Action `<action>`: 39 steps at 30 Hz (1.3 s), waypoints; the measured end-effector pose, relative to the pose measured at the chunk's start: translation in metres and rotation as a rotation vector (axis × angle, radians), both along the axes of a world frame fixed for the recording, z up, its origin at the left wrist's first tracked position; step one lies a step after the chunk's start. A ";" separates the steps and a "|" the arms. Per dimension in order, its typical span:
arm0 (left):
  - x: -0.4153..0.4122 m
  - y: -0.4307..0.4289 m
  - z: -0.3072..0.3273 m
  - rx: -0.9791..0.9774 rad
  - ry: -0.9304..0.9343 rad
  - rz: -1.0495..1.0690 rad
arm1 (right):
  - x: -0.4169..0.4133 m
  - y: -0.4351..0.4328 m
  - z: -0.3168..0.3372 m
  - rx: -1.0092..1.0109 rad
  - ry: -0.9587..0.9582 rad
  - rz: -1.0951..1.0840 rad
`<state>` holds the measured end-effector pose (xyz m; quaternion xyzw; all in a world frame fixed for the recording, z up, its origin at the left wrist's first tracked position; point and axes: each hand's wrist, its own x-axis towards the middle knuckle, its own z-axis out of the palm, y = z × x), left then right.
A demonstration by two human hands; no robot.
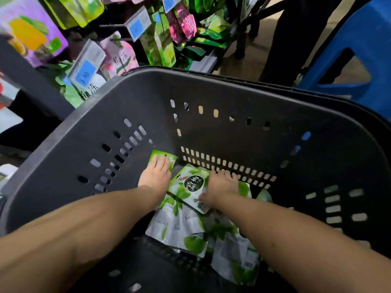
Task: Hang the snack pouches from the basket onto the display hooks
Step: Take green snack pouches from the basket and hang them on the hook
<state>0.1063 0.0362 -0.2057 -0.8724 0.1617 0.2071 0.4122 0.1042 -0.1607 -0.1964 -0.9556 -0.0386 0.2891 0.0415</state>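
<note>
Rack: we see pink, purple and green pouches on black metal display hooks, upper left.
Left hand: fingers straight, flat on a green foil snack pouch against the far wall of the dark grey perforated plastic basket.
Right hand: thumb and fingers pinch a white-and-green snack pouch with a black round label, atop loose green-and-silver pouches on the basket floor.

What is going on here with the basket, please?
A person has both hands down in the dark basket. The left hand lies flat on a green pouch; the right hand rests on the edge of the pouch with the round dark label, grip unclear. More pouches lie loose nearby, none lifted toward the display hooks yet.
</note>
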 end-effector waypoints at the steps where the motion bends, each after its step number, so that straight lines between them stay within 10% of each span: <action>1: 0.000 0.003 0.002 0.047 0.022 -0.033 | 0.003 0.000 0.003 -0.036 0.048 -0.004; 16: 0.013 0.020 0.012 -0.229 0.292 -0.034 | 0.000 -0.024 0.023 0.068 0.150 -0.133; 30: 0.013 -0.021 0.051 -1.246 0.244 0.688 | 0.008 -0.053 0.093 -0.116 0.344 0.025; 39: -0.003 -0.028 0.012 -1.137 -0.072 0.679 | -0.008 -0.058 0.079 -0.046 0.790 -0.053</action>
